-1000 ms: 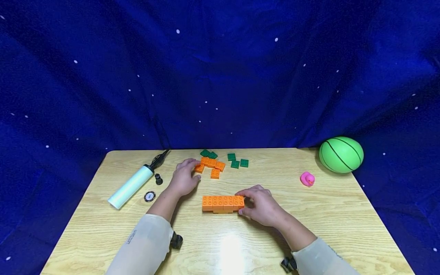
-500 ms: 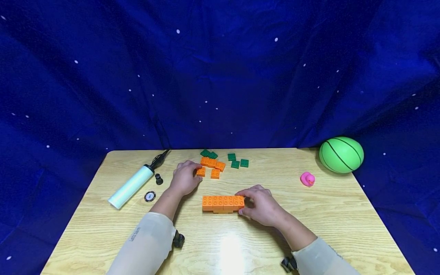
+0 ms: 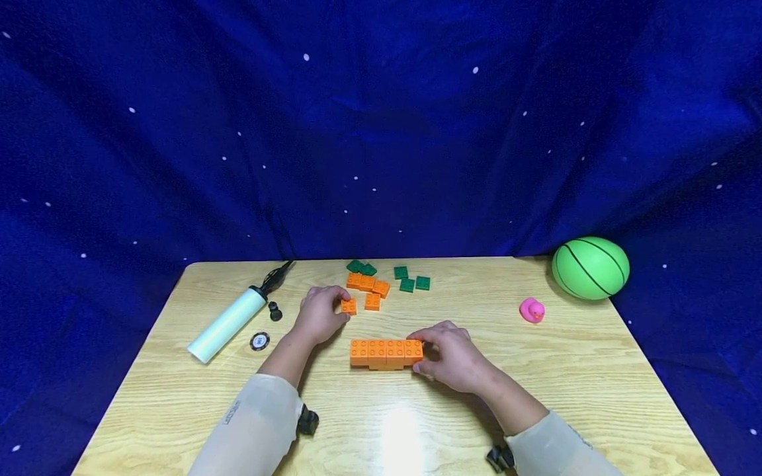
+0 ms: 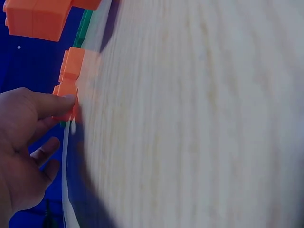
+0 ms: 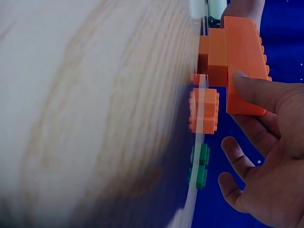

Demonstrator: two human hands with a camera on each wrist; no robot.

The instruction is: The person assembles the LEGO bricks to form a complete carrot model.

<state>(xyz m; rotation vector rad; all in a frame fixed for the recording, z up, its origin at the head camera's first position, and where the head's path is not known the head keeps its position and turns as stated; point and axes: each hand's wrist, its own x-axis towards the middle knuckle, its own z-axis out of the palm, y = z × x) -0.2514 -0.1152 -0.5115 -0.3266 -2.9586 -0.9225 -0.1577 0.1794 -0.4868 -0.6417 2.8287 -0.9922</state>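
Note:
My left hand (image 3: 320, 315) pinches a small square orange toy brick (image 3: 349, 307) between thumb and forefinger, low over the table or on it. In the left wrist view the thumb (image 4: 57, 103) presses its side, while the other fingers stay partly hidden. A long orange block assembly (image 3: 385, 353) lies in front of me, its wide top row over a narrower base. At its right end my right hand (image 3: 455, 357) grips it with thumb and fingers. The right wrist view shows that thumb (image 5: 254, 90) flat against the assembly's (image 5: 244, 52) side.
Several loose orange bricks (image 3: 367, 283) and green bricks (image 3: 407, 285) lie at the back. To the left are a hand pump (image 3: 229, 322), a black pawn (image 3: 275, 311) and a poker chip (image 3: 259, 341). A pink rubber duck (image 3: 532, 310) and a green ball (image 3: 591, 268) stand right.
My left hand has drawn one orange brick from the loose pile toward me. The right hand and the long assembly have stayed in place.

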